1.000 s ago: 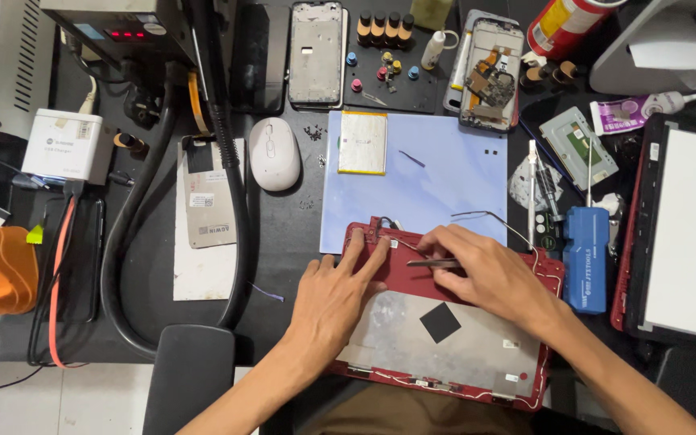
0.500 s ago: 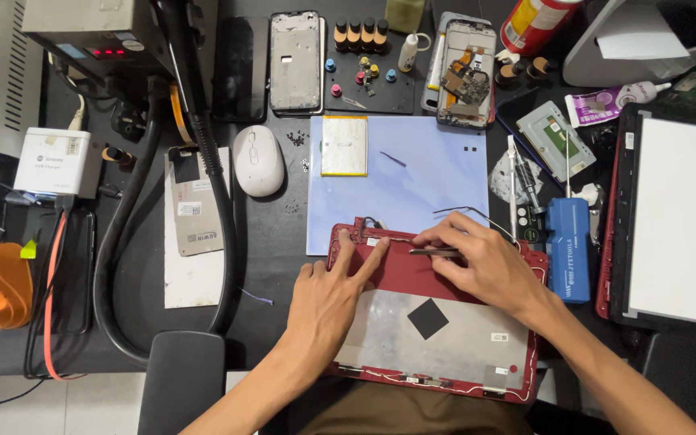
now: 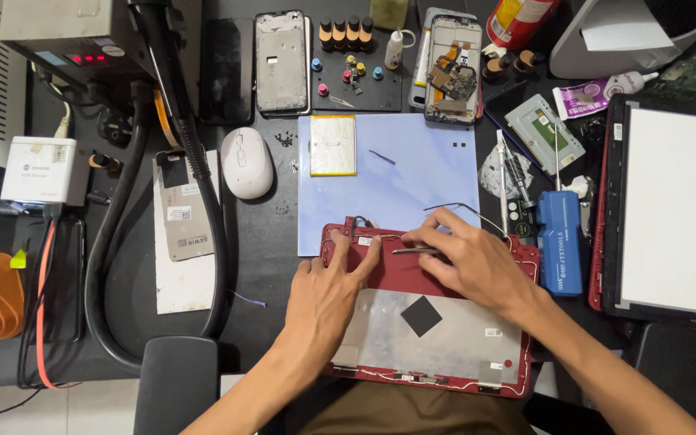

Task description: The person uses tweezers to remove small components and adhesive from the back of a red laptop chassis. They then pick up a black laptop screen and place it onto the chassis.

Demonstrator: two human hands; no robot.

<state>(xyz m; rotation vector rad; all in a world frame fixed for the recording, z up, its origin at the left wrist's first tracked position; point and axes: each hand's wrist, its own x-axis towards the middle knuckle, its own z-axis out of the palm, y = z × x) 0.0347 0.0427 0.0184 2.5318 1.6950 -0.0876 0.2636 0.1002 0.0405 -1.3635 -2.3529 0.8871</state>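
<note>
A red laptop lid shell (image 3: 437,338) lies face down at the near edge of the bench, its inside lined with silver foil and a black square pad. My left hand (image 3: 328,294) rests flat on its upper left part, fingers spread toward the hinge corner. My right hand (image 3: 469,262) holds thin metal tweezers (image 3: 412,251) with the tips pointing left along the lid's top edge. A thin wire (image 3: 465,208) curves out from the lid over the pale blue work mat (image 3: 412,181).
On the blue mat lies a flat battery (image 3: 333,146). A white mouse (image 3: 246,162), phone frames (image 3: 282,63), small bottles, a blue tool case (image 3: 560,242) and a laptop screen panel (image 3: 674,209) surround the work. A thick black hose (image 3: 195,161) runs down the left side.
The camera view shifted slightly. My left hand has slid a little up the lid toward its top edge; my right hand stays with the tweezers at the top edge.
</note>
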